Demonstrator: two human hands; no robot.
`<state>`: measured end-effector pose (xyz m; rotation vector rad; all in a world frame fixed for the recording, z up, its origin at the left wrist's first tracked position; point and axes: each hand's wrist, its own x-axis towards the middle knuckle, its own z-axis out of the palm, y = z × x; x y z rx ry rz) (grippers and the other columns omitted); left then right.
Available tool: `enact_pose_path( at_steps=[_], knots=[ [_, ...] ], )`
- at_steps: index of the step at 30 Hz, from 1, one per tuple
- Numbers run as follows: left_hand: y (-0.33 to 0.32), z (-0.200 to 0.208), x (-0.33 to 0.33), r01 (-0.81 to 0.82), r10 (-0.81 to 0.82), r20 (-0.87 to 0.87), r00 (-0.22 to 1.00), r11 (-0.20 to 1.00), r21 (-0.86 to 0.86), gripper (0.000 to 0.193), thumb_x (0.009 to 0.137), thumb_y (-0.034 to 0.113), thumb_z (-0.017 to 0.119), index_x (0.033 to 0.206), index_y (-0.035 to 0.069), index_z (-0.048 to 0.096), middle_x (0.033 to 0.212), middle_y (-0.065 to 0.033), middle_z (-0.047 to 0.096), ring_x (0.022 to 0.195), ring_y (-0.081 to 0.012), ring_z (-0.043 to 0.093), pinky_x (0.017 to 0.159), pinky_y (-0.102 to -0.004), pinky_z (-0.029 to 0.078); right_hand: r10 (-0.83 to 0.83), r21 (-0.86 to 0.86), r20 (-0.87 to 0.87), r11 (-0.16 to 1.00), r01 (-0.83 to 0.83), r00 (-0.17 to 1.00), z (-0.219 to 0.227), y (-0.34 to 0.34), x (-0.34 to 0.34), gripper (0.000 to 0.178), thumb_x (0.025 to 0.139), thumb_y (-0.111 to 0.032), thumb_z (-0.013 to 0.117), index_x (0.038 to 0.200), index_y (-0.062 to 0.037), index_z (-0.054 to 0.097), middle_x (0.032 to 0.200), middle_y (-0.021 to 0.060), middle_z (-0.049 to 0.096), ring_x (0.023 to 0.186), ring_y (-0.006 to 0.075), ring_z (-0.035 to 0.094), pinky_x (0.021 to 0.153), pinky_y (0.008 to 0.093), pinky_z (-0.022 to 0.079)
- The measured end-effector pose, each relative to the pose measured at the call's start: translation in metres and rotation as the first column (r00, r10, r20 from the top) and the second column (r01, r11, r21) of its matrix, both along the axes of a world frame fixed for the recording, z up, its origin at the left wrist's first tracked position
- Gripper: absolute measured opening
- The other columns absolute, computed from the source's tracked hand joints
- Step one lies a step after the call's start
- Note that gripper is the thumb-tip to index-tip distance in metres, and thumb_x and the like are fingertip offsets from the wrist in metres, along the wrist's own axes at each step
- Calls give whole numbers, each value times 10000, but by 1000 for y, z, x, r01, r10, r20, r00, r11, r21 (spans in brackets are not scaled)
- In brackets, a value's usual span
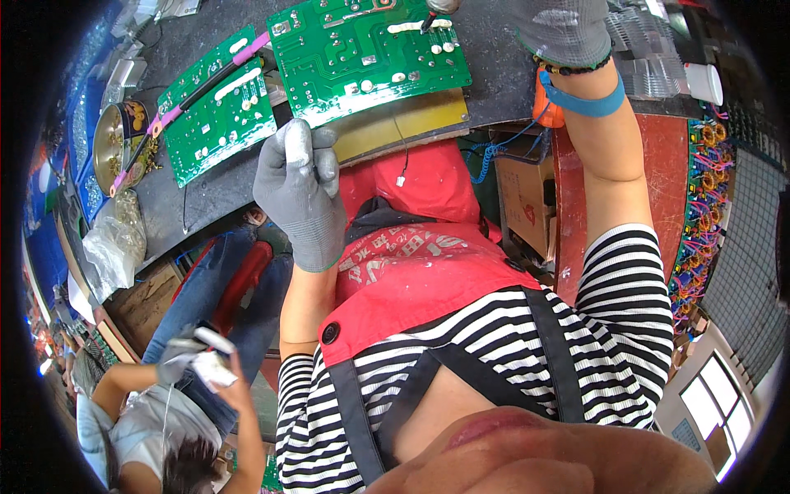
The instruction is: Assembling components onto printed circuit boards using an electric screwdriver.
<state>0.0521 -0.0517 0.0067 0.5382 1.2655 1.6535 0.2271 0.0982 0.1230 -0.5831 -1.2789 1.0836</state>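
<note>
The larger green circuit board [366, 66] lies on the dark counter [494, 62], right of a smaller board [218, 130]. The gloved left hand [303, 193] curls its fingers at its near edge, pinch unclear; the gloved right hand's [566, 31] fingers cannot be told, cut off above.

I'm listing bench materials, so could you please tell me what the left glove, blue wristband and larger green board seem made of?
Left glove: probably matte knit fabric, given its ribbed cuff.
Blue wristband: perhaps fabric or rubber, dull and flat.
Larger green board: likely glossy coated laminate, judging by bright reflections.
</note>
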Motion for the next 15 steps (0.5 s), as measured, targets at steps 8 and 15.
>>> enact_pose_path(
  at_steps=[8,15],
  knots=[
    [1,5,4,34,-34,-23,999,999,25,175,972,141,589,1015,-27,607,792,-100,622,538,-39,446,430,-173,328,-51,13,-27,999,51,998,-3,-4,-3,222,728,40,673,922,-16,579,687,56,589,434,108,513,367,244,405],
    [-9,-12,-5,69,-69,1,998,994,90,154,958,129,602,1004,-18,610,799,-108,617,547,-50,453,443,-170,333,96,-152,-73,983,-107,993,-6,1,0,172,769,12,636,936,11,596,672,77,582,399,132,490,354,266,396]
  ],
)
